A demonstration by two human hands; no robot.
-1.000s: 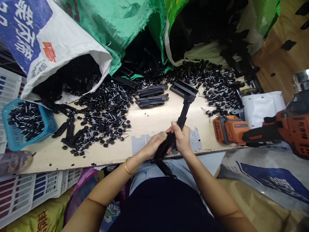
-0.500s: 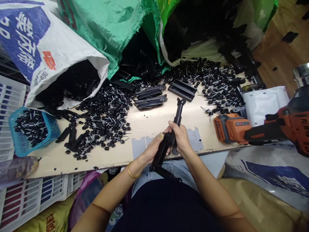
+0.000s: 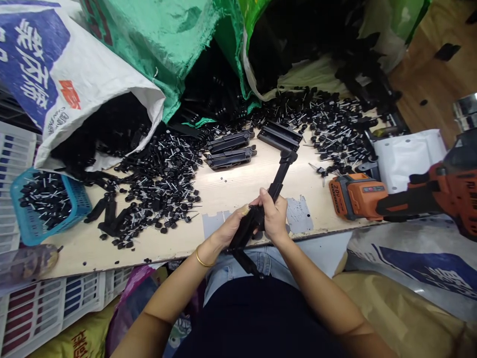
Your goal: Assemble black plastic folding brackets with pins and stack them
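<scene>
A long black jointed bracket [image 3: 282, 175] slants across the bench's front edge, its upper end at the back and a folded lower arm hanging near my lap. My left hand [image 3: 231, 226] closes round its lower body, thumb on top. Farther up, my right hand [image 3: 275, 215] wraps its shaft, thumb pressed along it. The palms hide part of the middle. Beyond its tip lies a black slotted part [image 3: 278, 135]. Two similar folded black brackets [image 3: 230, 158] rest side by side to the left of that.
Heaps of black-headed screws [image 3: 171, 169] cover the left and back right of the bench [image 3: 223, 191]. A blue basket [image 3: 80, 206] of screws stands far left. White [image 3: 108, 64] and green [image 3: 149, 40] sacks line the back. An orange cordless drill [image 3: 357, 196] lies at right.
The bracket's upper end has swung right and now shows a bent head over the slotted part. Its lower arm has shifted left. Both hands keep their hold.
</scene>
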